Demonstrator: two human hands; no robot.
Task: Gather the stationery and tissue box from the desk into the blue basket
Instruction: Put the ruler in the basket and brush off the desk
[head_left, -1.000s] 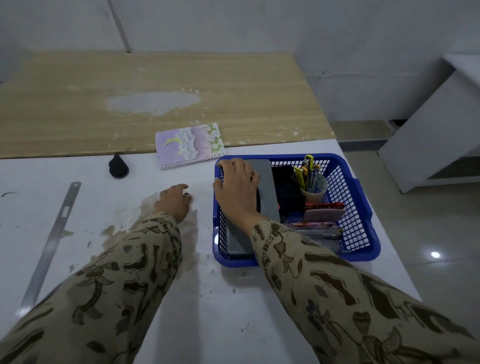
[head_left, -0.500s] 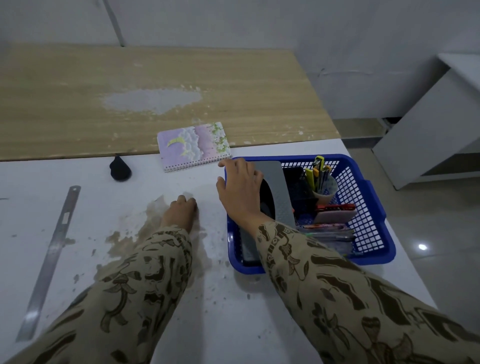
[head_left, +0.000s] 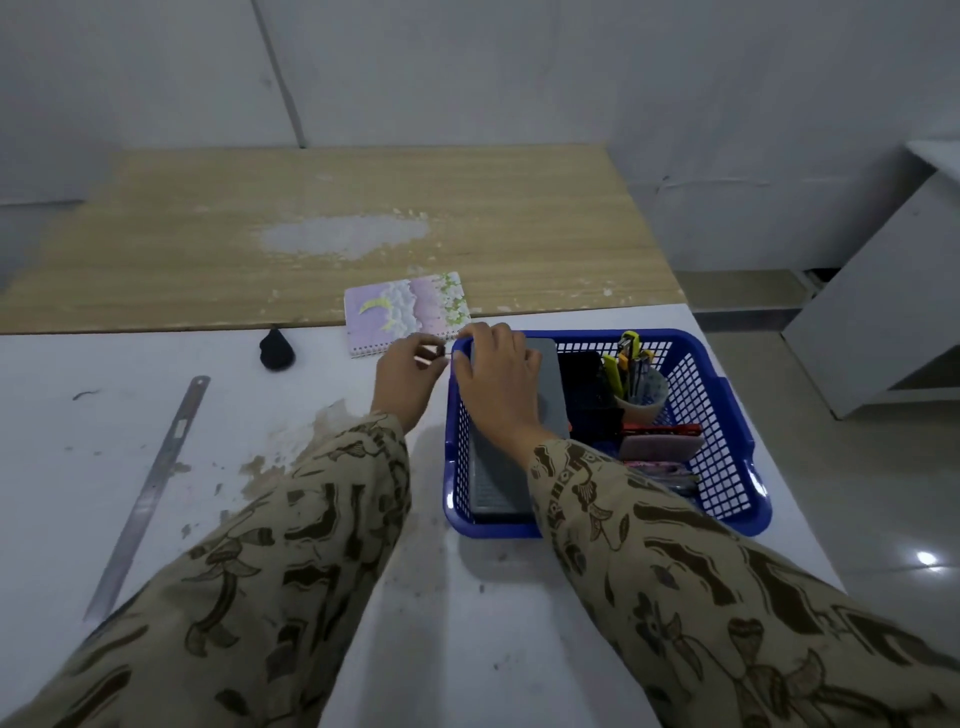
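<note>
The blue plastic mesh basket (head_left: 722, 415) sits on the white desk (head_left: 363, 597), and the right hand (head_left: 498, 379) lies palm down inside its left part, on top of a long grey box (head_left: 550, 374) that runs along the basket's left wall. The right fingers (head_left: 483, 338) are spread flat over the far end of that box and reach the basket's far left corner; they press on it rather than close around it. To the right of these fingers, inside the basket, stand a pale cup of pens and yellow markers (head_left: 636, 389), a dark block (head_left: 587, 389), and a red and a pink flat item (head_left: 660, 441) nearer the front.

The left hand (head_left: 410, 379) is just outside the basket's left wall, close beside the right hand. Its fingers (head_left: 428, 353) are curled in with the tips drawn narrowly together; whether they hold something small cannot be told.

Just beyond both hands lies a pastel spiral notebook (head_left: 408, 312), across the seam between the white desk and a wood-grain desk (head_left: 260, 260). Left of the left fingers rests a small black object (head_left: 277, 353), and well to their left a long steel ruler (head_left: 150, 488) lies on the white surface.
</note>
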